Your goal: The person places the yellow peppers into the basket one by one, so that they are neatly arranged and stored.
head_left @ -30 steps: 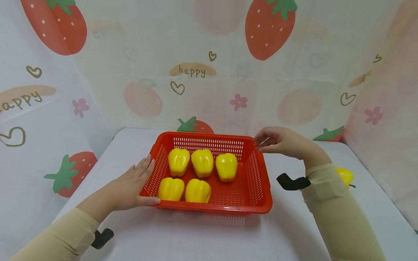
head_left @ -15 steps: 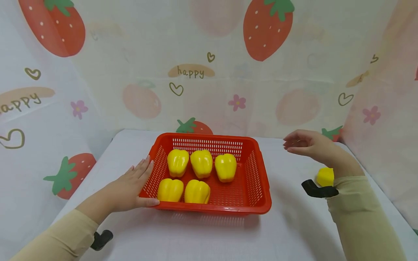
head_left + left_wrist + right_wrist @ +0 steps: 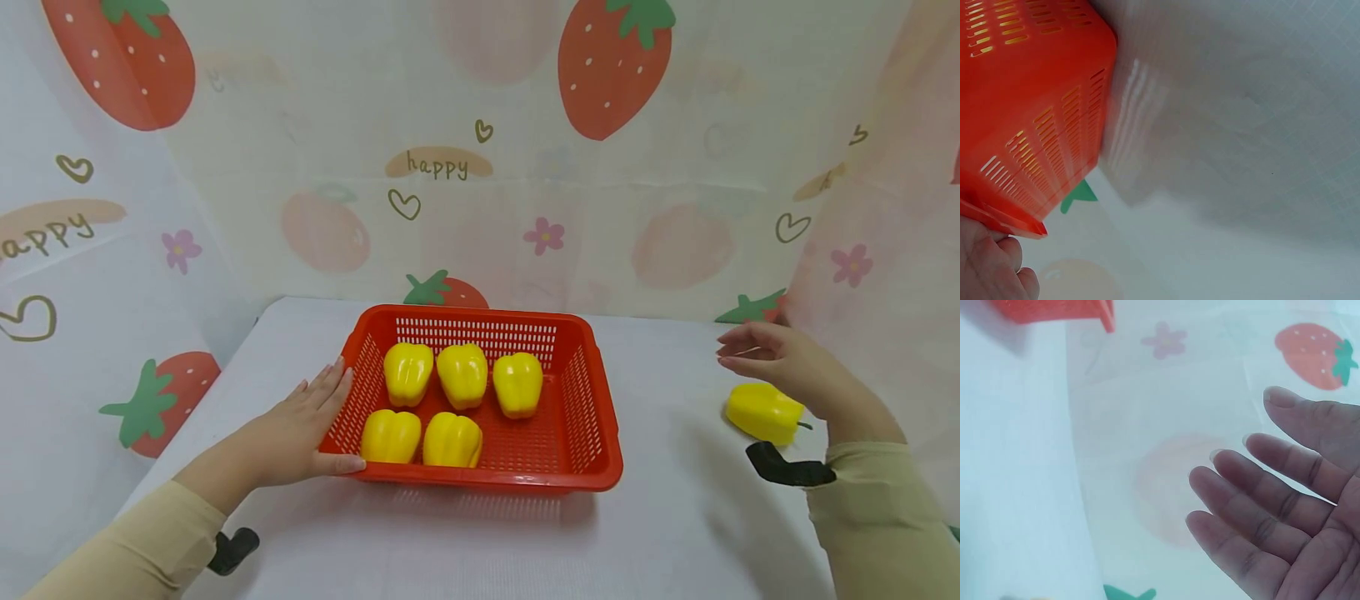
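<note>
In the head view my left hand point(image 3: 292, 429) rests on the left side of a red plastic basket point(image 3: 495, 477), its fingers extended along the rim and its thumb on the front rim. Several yellow bell peppers point(image 3: 517, 385) lie inside the basket, in a back row and a front row. At the right, another yellow bell pepper point(image 3: 763, 412) with a dark stem lies on the white table. My right hand point(image 3: 806, 371) hovers just above and behind it, partly overlapping it in view. In the right wrist view, that palm point(image 3: 1319, 569) holds nothing and its fingers are loosely extended.
A white-covered table point(image 3: 480, 550) carries the basket and the loose pepper. A cloth backdrop point(image 3: 465, 233) printed with strawberries, hearts and flowers rises behind and at both sides. Black bands sit on both wrists, over beige sleeves point(image 3: 877, 533).
My right hand has moved right, from the basket's back right corner to above the loose pepper, which now shows more fully. The left hand and basket have stayed in place.
</note>
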Available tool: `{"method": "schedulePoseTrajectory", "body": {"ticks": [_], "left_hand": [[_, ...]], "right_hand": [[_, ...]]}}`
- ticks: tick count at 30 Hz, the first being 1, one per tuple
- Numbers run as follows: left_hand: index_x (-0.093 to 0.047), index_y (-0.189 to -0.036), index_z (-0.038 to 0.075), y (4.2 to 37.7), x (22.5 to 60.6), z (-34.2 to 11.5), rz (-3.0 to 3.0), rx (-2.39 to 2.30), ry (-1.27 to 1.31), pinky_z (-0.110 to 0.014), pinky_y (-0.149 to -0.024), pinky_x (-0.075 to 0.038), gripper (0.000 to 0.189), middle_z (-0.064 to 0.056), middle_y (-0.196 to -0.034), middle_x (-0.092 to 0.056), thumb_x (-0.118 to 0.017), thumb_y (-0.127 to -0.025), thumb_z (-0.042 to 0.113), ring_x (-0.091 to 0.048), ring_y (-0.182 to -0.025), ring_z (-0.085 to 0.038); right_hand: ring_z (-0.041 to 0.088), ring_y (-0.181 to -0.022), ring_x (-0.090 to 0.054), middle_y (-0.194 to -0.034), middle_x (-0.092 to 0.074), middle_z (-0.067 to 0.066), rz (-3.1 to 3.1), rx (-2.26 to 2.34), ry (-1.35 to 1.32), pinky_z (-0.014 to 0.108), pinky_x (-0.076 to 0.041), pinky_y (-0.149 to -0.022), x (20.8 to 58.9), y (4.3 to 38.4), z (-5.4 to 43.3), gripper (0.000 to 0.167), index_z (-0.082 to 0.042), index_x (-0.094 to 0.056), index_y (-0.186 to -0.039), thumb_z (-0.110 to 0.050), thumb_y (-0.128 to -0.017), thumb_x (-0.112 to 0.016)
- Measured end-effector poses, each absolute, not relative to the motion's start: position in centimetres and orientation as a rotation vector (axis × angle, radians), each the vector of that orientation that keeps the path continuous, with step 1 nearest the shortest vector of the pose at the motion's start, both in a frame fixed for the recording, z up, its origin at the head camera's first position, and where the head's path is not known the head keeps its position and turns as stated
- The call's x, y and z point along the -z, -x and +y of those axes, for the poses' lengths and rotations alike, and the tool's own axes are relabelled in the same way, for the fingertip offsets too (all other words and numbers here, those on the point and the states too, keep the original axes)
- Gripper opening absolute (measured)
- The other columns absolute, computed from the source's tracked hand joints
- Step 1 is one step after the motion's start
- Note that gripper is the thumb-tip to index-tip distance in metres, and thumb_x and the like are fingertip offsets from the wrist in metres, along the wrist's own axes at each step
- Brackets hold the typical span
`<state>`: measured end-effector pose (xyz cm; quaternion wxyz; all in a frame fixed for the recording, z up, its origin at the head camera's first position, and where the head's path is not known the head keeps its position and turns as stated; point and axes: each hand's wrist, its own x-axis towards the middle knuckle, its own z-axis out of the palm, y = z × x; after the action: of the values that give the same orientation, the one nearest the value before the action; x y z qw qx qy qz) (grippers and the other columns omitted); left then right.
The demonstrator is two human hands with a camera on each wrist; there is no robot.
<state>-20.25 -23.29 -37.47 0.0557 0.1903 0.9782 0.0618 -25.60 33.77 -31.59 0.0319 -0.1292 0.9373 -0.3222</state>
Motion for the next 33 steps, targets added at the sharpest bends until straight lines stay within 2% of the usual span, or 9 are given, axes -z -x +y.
{"method": "schedulePoseTrajectory", "body": {"ticks": [8,11,15,19,22,25,29,33], "left_hand": [[-0.01,-0.146,0.002,20.3,37.4,-23.3,2.965,-0.184,-0.571,-0.054,-0.108,-0.015,0.119,-0.017,-0.152,-0.007,-0.049,-0.065,0.08,-0.008,-0.138,-0.035],[-0.01,-0.146,0.003,20.3,37.4,-23.2,2.962,-0.183,-0.565,-0.054,-0.108,-0.014,0.118,-0.017,-0.152,-0.006,-0.048,-0.065,0.08,-0.008,-0.138,-0.034],[-0.01,-0.146,0.002,20.3,37.5,-23.3,2.965,-0.176,-0.571,-0.054,-0.108,-0.014,0.118,-0.017,-0.152,-0.006,-0.048,-0.065,0.08,-0.008,-0.138,-0.034],[-0.01,-0.146,0.002,20.4,37.6,-23.3,2.97,-0.174,-0.578,-0.054,-0.108,-0.014,0.118,-0.017,-0.152,-0.006,-0.048,-0.065,0.08,-0.008,-0.139,-0.034],[-0.01,-0.146,0.003,20.5,37.7,-23.4,2.968,-0.173,-0.57,-0.054,-0.108,-0.014,0.118,-0.017,-0.152,-0.006,-0.047,-0.065,0.08,-0.007,-0.139,-0.034],[-0.009,-0.146,0.004,20.6,37.9,-23.4,2.966,-0.168,-0.563,-0.054,-0.108,-0.013,0.118,-0.016,-0.152,-0.005,-0.047,-0.065,0.081,-0.007,-0.139,-0.033],[-0.009,-0.146,0.003,20.6,38.0,-23.4,2.965,-0.173,-0.566,-0.054,-0.108,-0.013,0.119,-0.017,-0.152,-0.005,-0.048,-0.065,0.08,-0.007,-0.139,-0.033],[-0.009,-0.146,0.003,20.6,37.9,-23.4,2.965,-0.177,-0.569,-0.054,-0.108,-0.013,0.119,-0.017,-0.152,-0.005,-0.047,-0.065,0.081,-0.007,-0.139,-0.033]], "right_hand": [[-0.011,-0.084,-0.053,-0.112,-0.06,0.016,2.901,0.977,0.313,0.016,-0.047,-0.074,32.8,24.8,36.4,0.042,-0.002,-0.05,-0.12,-0.031,-0.091,-0.057],[-0.013,-0.083,-0.049,-0.116,-0.057,0.02,2.902,0.953,0.242,0.032,-0.049,-0.081,33.2,24.7,37.2,0.047,-0.002,-0.048,-0.122,-0.035,-0.091,-0.055],[-0.012,-0.083,-0.046,-0.12,-0.054,0.023,2.886,0.964,0.164,0.054,-0.043,-0.083,33.7,24.4,38.0,0.053,-0.002,-0.045,-0.125,-0.041,-0.091,-0.053],[-0.001,-0.087,-0.051,-0.12,-0.053,0.024,2.894,0.969,0.11,0.056,-0.041,-0.082,34.2,24.1,38.5,0.057,-0.001,-0.044,-0.126,-0.044,-0.09,-0.053],[0.02,-0.096,-0.055,-0.12,-0.053,0.025,2.916,0.945,0.078,0.056,-0.042,-0.08,34.7,23.8,38.7,0.06,0.0,-0.044,-0.126,-0.046,-0.09,-0.052],[0.038,-0.104,-0.049,-0.122,-0.05,0.028,2.936,0.919,0.033,0.059,-0.041,-0.077,35.2,23.6,38.9,0.064,0.002,-0.043,-0.127,-0.05,-0.089,-0.05],[0.043,-0.104,-0.046,-0.121,-0.048,0.03,2.968,0.901,-0.055,0.061,-0.041,-0.074,35.9,23.6,39.2,0.069,0.003,-0.043,-0.126,-0.055,-0.088,-0.048],[0.042,-0.1,-0.047,-0.119,-0.049,0.031,3.001,0.895,-0.115,0.058,-0.044,-0.071,36.5,23.5,39.6,0.067,0.003,-0.044,-0.125,-0.053,-0.088,-0.049]]}}
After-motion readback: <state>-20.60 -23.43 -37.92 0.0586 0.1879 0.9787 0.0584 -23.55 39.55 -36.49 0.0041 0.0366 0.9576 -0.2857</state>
